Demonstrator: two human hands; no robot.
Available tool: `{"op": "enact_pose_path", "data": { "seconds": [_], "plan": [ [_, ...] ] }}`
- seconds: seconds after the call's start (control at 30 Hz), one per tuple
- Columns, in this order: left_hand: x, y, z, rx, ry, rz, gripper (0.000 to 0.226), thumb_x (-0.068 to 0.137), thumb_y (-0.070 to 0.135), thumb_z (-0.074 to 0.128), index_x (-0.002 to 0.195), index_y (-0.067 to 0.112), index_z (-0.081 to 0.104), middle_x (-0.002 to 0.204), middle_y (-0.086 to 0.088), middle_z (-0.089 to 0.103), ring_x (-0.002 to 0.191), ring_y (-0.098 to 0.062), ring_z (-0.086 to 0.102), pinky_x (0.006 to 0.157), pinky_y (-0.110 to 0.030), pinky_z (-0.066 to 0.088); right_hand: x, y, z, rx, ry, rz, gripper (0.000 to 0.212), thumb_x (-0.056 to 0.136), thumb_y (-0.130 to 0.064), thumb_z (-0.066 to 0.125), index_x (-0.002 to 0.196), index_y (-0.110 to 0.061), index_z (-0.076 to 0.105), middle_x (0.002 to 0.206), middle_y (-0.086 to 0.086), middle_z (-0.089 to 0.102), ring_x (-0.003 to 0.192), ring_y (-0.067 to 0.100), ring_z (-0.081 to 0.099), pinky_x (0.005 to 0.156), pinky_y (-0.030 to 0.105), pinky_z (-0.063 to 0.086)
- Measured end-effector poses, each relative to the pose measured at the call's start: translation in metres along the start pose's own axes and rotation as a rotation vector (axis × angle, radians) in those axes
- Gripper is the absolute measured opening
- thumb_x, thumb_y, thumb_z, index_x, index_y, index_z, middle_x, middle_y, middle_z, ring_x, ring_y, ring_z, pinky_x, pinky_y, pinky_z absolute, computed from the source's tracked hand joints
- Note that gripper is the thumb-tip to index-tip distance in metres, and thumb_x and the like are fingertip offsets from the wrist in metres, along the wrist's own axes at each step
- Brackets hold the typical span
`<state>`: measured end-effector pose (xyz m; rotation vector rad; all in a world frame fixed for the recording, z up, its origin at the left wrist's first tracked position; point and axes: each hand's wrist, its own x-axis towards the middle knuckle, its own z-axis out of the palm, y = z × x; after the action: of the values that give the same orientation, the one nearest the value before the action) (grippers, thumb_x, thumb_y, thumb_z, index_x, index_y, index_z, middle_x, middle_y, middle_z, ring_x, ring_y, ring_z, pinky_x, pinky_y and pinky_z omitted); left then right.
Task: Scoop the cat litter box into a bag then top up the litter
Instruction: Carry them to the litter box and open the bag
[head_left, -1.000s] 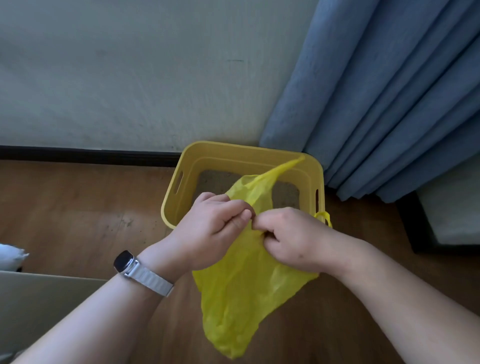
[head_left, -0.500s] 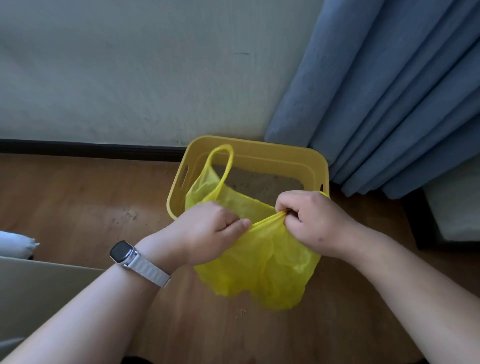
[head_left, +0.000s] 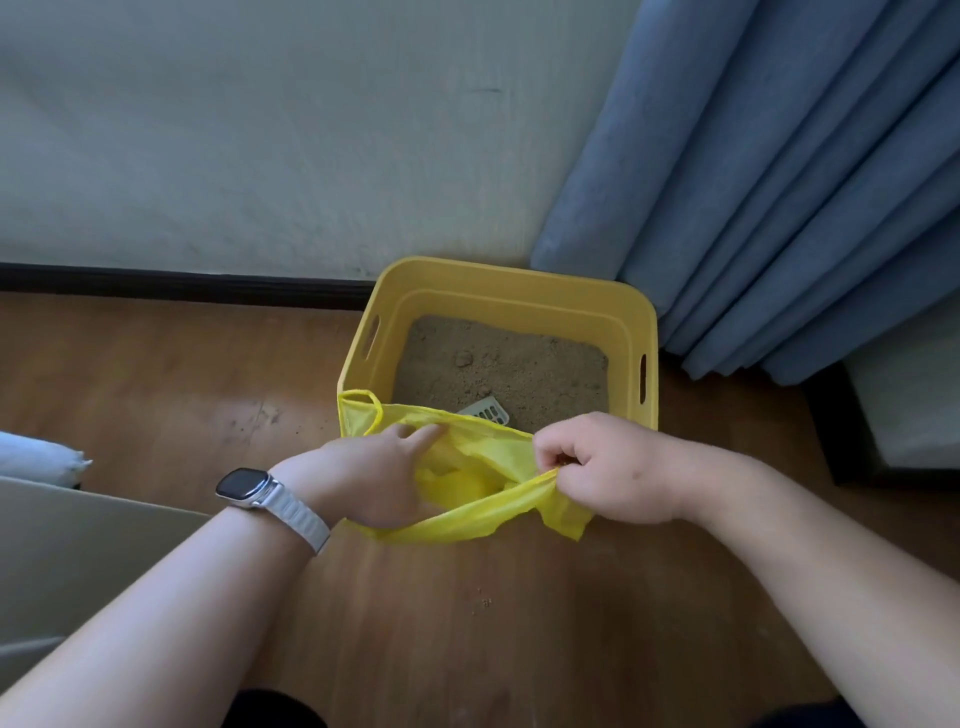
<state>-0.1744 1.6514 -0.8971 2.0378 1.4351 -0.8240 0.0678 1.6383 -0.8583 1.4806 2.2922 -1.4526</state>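
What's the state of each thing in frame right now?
yellow bag: mouth spread open, at the box's near wall.
left hand: fingers straight, reaching into the bag's mouth.
right hand: pinches the bag's rim.
litter box: uncovered, holds clumpy litter.
scoop: lying in the litter, partly hidden behind the bag.
watch: screen dark.

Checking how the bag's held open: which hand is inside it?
The left hand, wearing the watch, reaches inside the yellow bag; the right hand only pinches its rim.
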Motion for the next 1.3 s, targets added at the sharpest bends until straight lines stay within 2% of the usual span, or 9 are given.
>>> {"op": "enact_pose_path", "data": {
  "seconds": [0.1, 0.17, 0.33, 0.47, 0.73, 0.9, 1.03, 1.17, 1.3],
  "plan": [
    [-0.004, 0.0, 0.001, 0.063, 0.063, 0.006, 0.101, 0.074, 0.075, 0.055, 0.151, 0.037, 0.0, 0.154, 0.003, 0.023, 0.132, -0.027, 0.043, 0.098, -0.042, 0.046, 0.005, -0.002, 0.004, 0.06, -0.144, 0.092, 0.017, 0.08, -0.024, 0.046, 0.074, -0.013, 0.057, 0.068, -0.001, 0.047, 0.064, 0.014, 0.043, 0.062, 0.032, 0.038],
    [-0.004, 0.003, 0.003, 0.086, 0.085, 0.023, 0.104, 0.07, 0.078, 0.056, 0.15, 0.038, 0.004, 0.15, 0.002, 0.028, 0.131, -0.027, 0.043, 0.1, -0.042, 0.044, 0.008, -0.002, 0.01, 0.034, -0.253, 0.17, 0.032, 0.092, -0.038, 0.043, 0.097, -0.016, 0.065, 0.082, -0.001, 0.059, 0.08, 0.018, 0.055, 0.077, 0.034, 0.046],
    [-0.002, 0.004, 0.012, 0.103, 0.091, 0.038, 0.106, 0.067, 0.074, 0.062, 0.15, 0.037, 0.008, 0.154, 0.005, 0.026, 0.134, -0.026, 0.041, 0.106, -0.047, 0.033, 0.015, 0.005, 0.034, -0.495, -0.328, 0.246, 0.04, 0.101, -0.031, 0.042, 0.141, -0.023, 0.043, 0.133, 0.007, 0.055, 0.117, 0.028, 0.053, 0.095, 0.038, 0.047],
    [0.0, -0.003, 0.014, 0.086, 0.053, 0.028, 0.115, 0.062, 0.072, 0.068, 0.151, 0.037, 0.005, 0.157, 0.003, 0.019, 0.141, -0.027, 0.03, 0.109, -0.047, 0.035, 0.017, 0.015, 0.034, -0.576, -0.189, 0.322, 0.081, 0.08, -0.051, 0.07, 0.143, -0.025, 0.028, 0.13, 0.01, 0.046, 0.115, 0.031, 0.053, 0.086, 0.041, 0.049],
    [0.003, -0.015, 0.011, 0.027, -0.026, -0.058, 0.115, 0.068, 0.073, 0.062, 0.151, 0.038, -0.009, 0.159, 0.001, 0.025, 0.139, -0.028, 0.036, 0.106, -0.041, 0.04, 0.016, 0.024, 0.031, -0.691, -0.199, 0.302, 0.106, 0.073, -0.058, 0.073, 0.152, -0.035, 0.006, 0.16, 0.006, 0.005, 0.144, 0.031, 0.017, 0.104, 0.05, 0.04],
    [0.006, -0.015, 0.008, 0.095, 0.187, -0.116, 0.066, 0.089, 0.064, 0.042, 0.147, 0.036, 0.027, 0.122, -0.004, 0.061, 0.108, -0.026, 0.059, 0.083, -0.036, 0.053, 0.017, 0.023, 0.026, -0.661, -0.141, 0.369, 0.081, 0.082, -0.058, 0.063, 0.145, -0.027, 0.024, 0.136, 0.007, 0.044, 0.121, 0.03, 0.051, 0.087, 0.041, 0.047],
    [0.002, -0.015, 0.009, 0.179, 0.214, -0.112, 0.068, 0.082, 0.054, 0.057, 0.142, 0.035, 0.033, 0.097, 0.002, 0.062, 0.087, -0.023, 0.06, 0.067, -0.03, 0.052, 0.024, 0.025, 0.024, -0.642, -0.007, 0.403, 0.04, 0.101, -0.048, 0.036, 0.127, -0.019, 0.043, 0.12, 0.007, 0.059, 0.107, 0.03, 0.057, 0.069, 0.035, 0.042],
    [0.007, -0.017, 0.028, 0.288, 0.142, -0.027, 0.096, 0.078, 0.043, 0.059, 0.153, 0.029, 0.0, 0.127, -0.002, 0.054, 0.106, -0.024, 0.06, 0.085, -0.036, 0.054, 0.028, 0.027, 0.026, -0.626, 0.051, 0.399, 0.031, 0.103, -0.04, 0.036, 0.117, -0.017, 0.051, 0.117, 0.007, 0.061, 0.106, 0.029, 0.058, 0.069, 0.034, 0.039],
    [0.009, -0.022, 0.046, 0.303, 0.134, 0.005, 0.104, 0.075, 0.049, 0.06, 0.152, 0.033, -0.009, 0.152, -0.004, 0.03, 0.125, -0.026, 0.051, 0.089, -0.035, 0.052, 0.025, 0.027, 0.039, -0.676, -0.047, 0.405, 0.058, 0.084, -0.056, 0.064, 0.123, -0.017, 0.045, 0.117, 0.005, 0.061, 0.108, 0.029, 0.059, 0.067, 0.034, 0.042]
  ]
}}
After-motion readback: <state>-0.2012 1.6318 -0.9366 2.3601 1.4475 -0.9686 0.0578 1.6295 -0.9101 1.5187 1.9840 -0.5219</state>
